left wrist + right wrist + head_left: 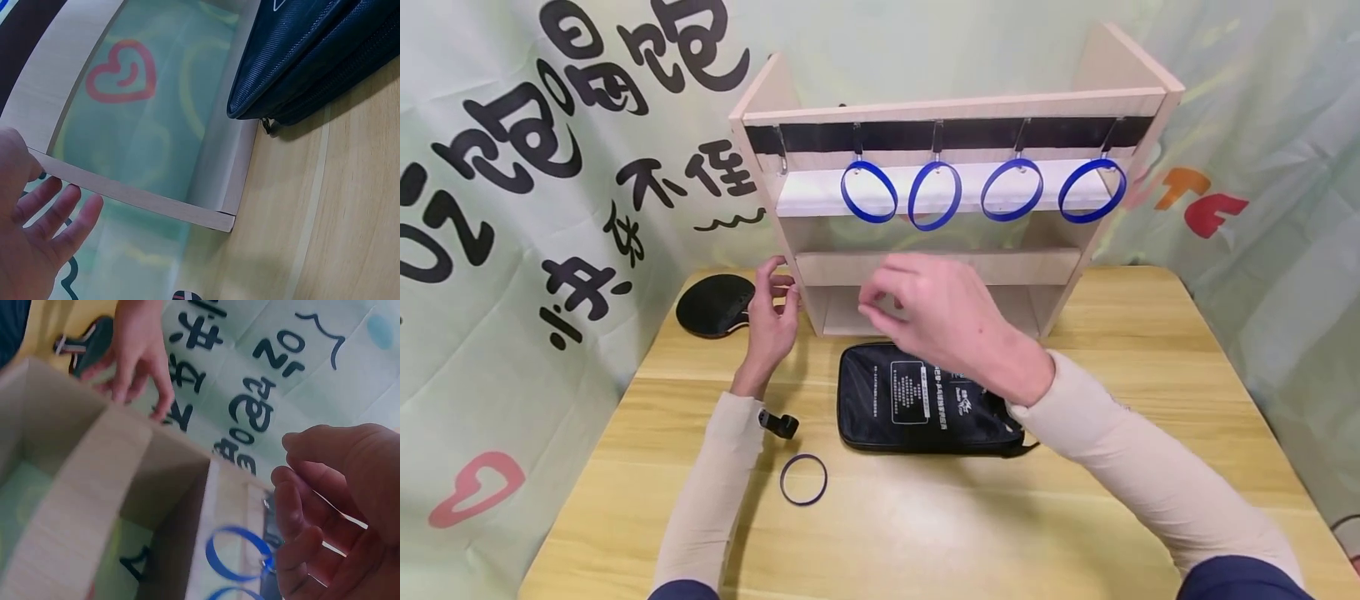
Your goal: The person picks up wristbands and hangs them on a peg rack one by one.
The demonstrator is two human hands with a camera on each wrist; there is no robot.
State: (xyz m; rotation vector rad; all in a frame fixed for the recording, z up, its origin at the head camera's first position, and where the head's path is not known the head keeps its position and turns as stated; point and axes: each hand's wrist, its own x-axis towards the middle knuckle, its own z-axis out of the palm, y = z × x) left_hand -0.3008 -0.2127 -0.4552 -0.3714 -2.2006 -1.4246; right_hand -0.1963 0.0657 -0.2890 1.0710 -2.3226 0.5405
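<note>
My right hand [936, 312] is in the air in front of the wooden rack [970, 104], fingers loosely bent and nothing between them. Beside the rack's left side panel is my left hand [772, 321], with relaxed fingers at the panel's edge in the left wrist view; whether they touch it I cannot tell. Several blue rings [935, 196] hang from metal hooks along the rack's black strip [977, 136]. The leftmost hook [781, 150] is bare. A thin dark blue ring [803, 480] lies flat on the table near my left forearm.
A black zipped case [880, 400] lies on the wooden table [925, 533] before the rack, partly under my right hand. Left of the rack rests a black table tennis bat [715, 306]. A printed cloth [512, 333] hangs behind the table.
</note>
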